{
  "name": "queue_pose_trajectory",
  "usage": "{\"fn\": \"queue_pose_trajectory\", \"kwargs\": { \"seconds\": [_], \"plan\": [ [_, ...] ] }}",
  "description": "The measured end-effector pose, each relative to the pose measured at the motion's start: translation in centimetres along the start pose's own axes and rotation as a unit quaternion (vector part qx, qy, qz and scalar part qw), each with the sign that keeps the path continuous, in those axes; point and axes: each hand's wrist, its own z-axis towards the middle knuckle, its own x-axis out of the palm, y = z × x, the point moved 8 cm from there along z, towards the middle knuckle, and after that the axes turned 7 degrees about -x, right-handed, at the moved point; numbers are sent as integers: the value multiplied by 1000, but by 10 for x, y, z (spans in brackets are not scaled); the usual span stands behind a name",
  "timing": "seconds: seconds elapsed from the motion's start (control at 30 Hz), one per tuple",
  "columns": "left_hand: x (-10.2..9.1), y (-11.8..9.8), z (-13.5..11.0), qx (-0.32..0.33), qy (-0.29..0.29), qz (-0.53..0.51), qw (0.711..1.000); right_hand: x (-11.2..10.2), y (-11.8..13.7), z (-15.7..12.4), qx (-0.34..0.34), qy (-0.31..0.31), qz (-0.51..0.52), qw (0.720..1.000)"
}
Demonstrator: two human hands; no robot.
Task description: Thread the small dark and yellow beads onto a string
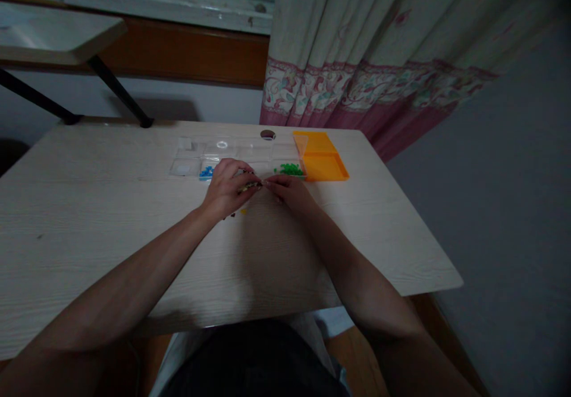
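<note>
My left hand point(227, 188) and my right hand point(288, 190) meet fingertip to fingertip over the table point(89, 207), just in front of a clear compartment box point(232, 150). Both hands are curled in a pinch on small pieces point(250, 186) held between them; what these are is too small to tell. Blue beads point(206, 172) lie in a compartment beside my left hand. Green beads point(291, 169) lie in the compartment just beyond my right hand. A few loose beads, one yellow point(243, 211), rest on the table under my left hand.
The box's orange lid point(322, 158) lies open to the right of it. A dark round hole point(267, 134) sits in the table behind the box. A curtain point(357, 58) hangs at the back right, and a folding table point(53, 37) stands at the back left.
</note>
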Motion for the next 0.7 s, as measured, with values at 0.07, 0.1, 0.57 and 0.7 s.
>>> {"fn": "queue_pose_trajectory", "kwargs": {
  "seconds": [0.07, 0.1, 0.57, 0.7],
  "plan": [
    [-1, -1, 0, 2, -3, -1, 1000, 0, 0, 0, -1, -3, 3, 1000],
    [-1, -1, 0, 3, -4, -2, 1000, 0, 1, 0, -2, -4, 5, 1000],
    [-2, -1, 0, -7, 1, -6, 1000, 1, 7, -2, 0, -3, -3, 1000],
    [0, 2, 0, -15, 6, -5, 1000, 1, 5, -1, 0, -5, -1, 1000]
  ]
}}
